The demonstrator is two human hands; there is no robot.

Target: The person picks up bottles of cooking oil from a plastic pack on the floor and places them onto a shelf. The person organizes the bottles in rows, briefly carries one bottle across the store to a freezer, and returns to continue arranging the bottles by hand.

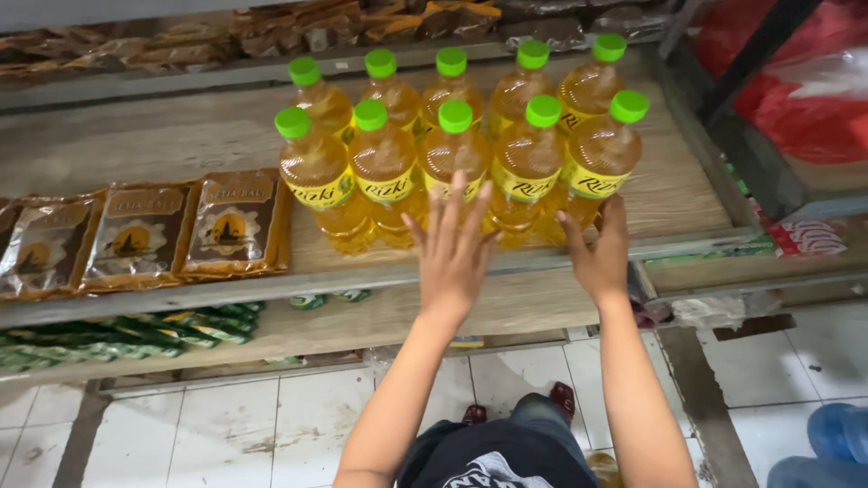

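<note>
Several bottles of yellow cooking oil (389, 172) with green caps stand in two rows on a wooden shelf (181, 136). My left hand (452, 248) is flat with fingers spread, its fingertips against the front middle bottles. My right hand (599, 253) reaches to the base of the rightmost front bottle (604, 154), fingers touching it. Neither hand holds anything.
Brown flat packets (136, 237) lie in a row on the shelf's left front. Green-striped packets (163, 327) fill the lower shelf. More brown packets (271, 32) sit on the shelf above. A red sack (796, 90) is at the right, a blue jug (832, 443) on the tiled floor.
</note>
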